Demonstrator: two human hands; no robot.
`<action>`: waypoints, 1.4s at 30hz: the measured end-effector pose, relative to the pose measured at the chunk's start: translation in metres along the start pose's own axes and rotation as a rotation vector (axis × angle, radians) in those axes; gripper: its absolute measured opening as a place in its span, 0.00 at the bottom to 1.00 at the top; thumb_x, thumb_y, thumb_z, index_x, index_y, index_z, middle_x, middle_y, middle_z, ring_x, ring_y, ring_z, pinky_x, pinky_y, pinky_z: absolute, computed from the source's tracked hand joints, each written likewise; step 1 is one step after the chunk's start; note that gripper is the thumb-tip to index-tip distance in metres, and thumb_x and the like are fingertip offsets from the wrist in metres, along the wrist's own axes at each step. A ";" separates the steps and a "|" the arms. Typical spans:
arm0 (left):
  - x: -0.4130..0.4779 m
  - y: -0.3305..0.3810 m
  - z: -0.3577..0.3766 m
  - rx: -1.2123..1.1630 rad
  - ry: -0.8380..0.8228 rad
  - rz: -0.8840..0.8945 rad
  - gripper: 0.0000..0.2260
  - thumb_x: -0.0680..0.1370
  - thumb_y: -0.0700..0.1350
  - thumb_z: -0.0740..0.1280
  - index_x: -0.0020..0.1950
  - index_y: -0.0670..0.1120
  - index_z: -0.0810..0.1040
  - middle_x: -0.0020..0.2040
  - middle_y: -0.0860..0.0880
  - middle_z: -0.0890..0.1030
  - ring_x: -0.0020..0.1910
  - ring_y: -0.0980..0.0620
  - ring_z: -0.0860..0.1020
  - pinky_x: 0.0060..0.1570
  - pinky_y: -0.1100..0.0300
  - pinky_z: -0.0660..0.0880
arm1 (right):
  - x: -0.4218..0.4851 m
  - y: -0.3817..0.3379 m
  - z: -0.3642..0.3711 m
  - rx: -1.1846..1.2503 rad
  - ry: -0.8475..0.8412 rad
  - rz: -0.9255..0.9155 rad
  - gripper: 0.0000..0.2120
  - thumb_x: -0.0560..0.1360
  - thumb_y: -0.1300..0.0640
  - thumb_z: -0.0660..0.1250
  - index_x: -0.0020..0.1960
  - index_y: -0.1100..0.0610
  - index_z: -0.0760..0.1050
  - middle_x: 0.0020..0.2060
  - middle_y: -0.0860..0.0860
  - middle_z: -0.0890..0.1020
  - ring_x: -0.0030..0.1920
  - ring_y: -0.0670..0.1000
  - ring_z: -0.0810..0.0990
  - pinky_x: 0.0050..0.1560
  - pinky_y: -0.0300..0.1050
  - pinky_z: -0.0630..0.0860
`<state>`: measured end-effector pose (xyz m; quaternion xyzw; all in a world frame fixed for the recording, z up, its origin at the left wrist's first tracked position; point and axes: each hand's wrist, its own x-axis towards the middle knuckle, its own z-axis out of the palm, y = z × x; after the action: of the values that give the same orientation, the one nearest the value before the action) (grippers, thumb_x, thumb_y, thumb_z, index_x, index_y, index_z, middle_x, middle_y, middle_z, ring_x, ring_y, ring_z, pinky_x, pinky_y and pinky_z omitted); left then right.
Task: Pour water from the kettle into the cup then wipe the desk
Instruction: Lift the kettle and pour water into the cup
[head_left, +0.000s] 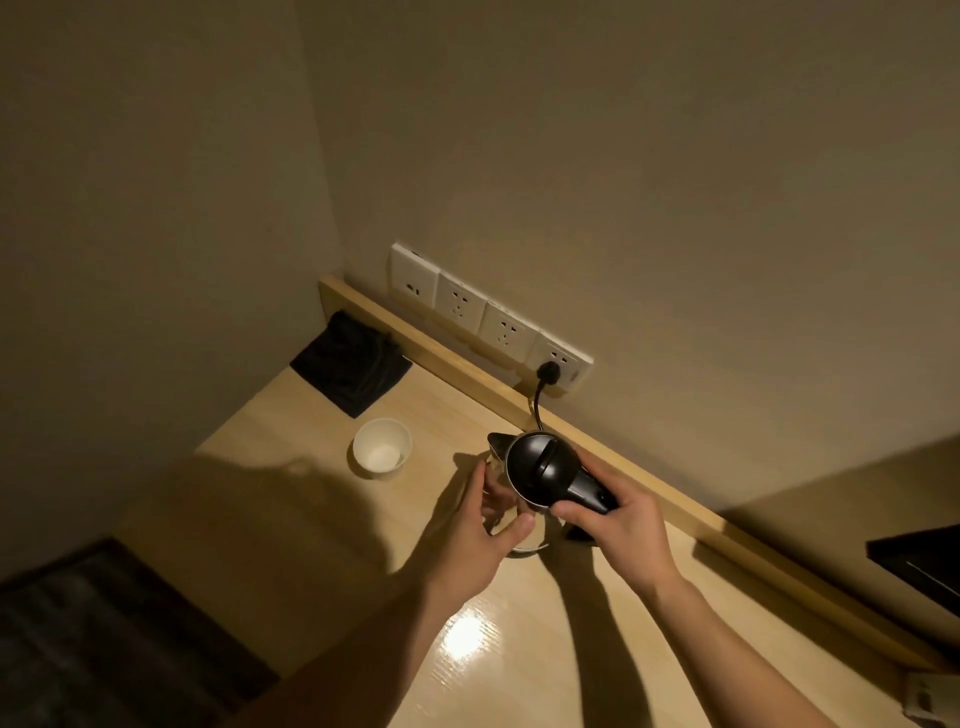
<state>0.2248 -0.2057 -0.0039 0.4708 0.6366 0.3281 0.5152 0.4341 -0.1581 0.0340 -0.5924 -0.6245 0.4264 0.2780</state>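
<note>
A kettle (537, 470) with a black lid and black handle stands upright on the light wooden desk (332, 525), its spout pointing left and away. My right hand (618, 538) is wrapped around the handle. My left hand (475, 540) presses fingers and thumb against the kettle's clear side. A white paper cup (382, 448) stands upright to the left of the kettle, apart from both hands. A folded black cloth (350, 371) lies in the desk's far left corner.
A row of white wall sockets (488, 319) sits above a wooden ledge; a black plug and cord (543, 384) run down behind the kettle. A dark object (919, 569) lies at the right edge. Dark fabric (104, 634) lies left of the desk.
</note>
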 end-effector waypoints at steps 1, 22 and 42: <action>-0.001 0.002 -0.003 -0.019 -0.011 -0.009 0.34 0.73 0.66 0.73 0.75 0.71 0.60 0.59 0.69 0.75 0.62 0.63 0.76 0.60 0.51 0.81 | 0.000 -0.003 0.002 0.002 0.010 0.000 0.38 0.64 0.47 0.82 0.73 0.50 0.77 0.62 0.43 0.84 0.63 0.40 0.81 0.62 0.33 0.76; -0.028 -0.008 -0.076 -0.255 0.016 -0.103 0.28 0.81 0.47 0.71 0.79 0.55 0.65 0.70 0.52 0.79 0.72 0.53 0.75 0.46 0.81 0.72 | 0.024 -0.082 0.059 -0.240 -0.127 -0.086 0.35 0.65 0.39 0.81 0.70 0.47 0.78 0.58 0.40 0.84 0.58 0.41 0.82 0.59 0.44 0.82; -0.019 -0.027 -0.090 -0.385 -0.105 -0.233 0.20 0.80 0.54 0.70 0.72 0.55 0.74 0.65 0.57 0.80 0.67 0.58 0.75 0.52 0.72 0.70 | 0.040 -0.107 0.082 -0.501 -0.175 -0.066 0.34 0.68 0.35 0.77 0.69 0.50 0.80 0.56 0.45 0.87 0.52 0.45 0.85 0.49 0.44 0.85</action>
<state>0.1314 -0.2268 0.0018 0.3035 0.5847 0.3567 0.6624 0.3044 -0.1287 0.0802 -0.5831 -0.7511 0.2989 0.0814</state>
